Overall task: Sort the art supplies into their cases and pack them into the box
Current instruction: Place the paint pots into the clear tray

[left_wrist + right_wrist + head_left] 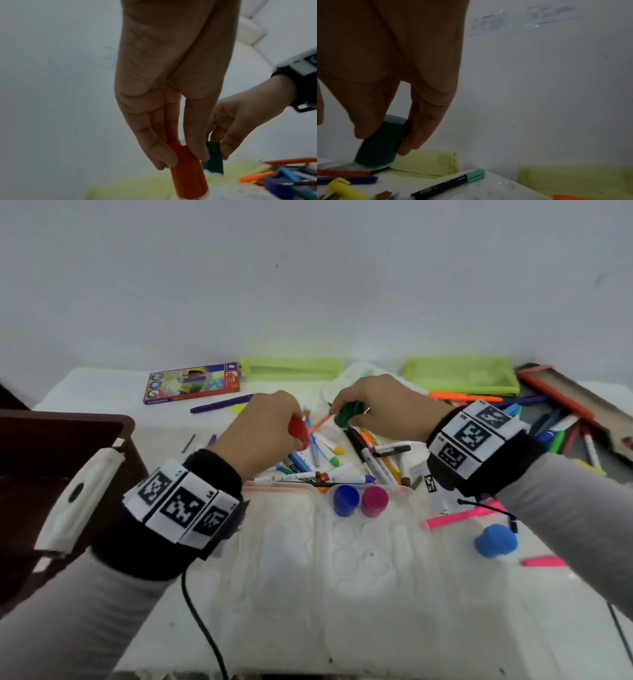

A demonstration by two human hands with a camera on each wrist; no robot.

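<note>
Now each hand pinches a small pot: red, green.

Both forearms reach forward over the tabletop from its near edge, converging toward the middle. Grey sleeves; each wrist carries a black band with black-and-white marker tiles.

Left hand: back of hand up, fingers pointing down. Fingertips and thumb close around the top of a red paint pot, held upright. A black cable runs back from the left wristband.

Right hand: back of hand up, wrist bent, fingers down. Fingers and thumb pinch a green paint pot at its sides.

The two hands are near each other, not touching.
</note>
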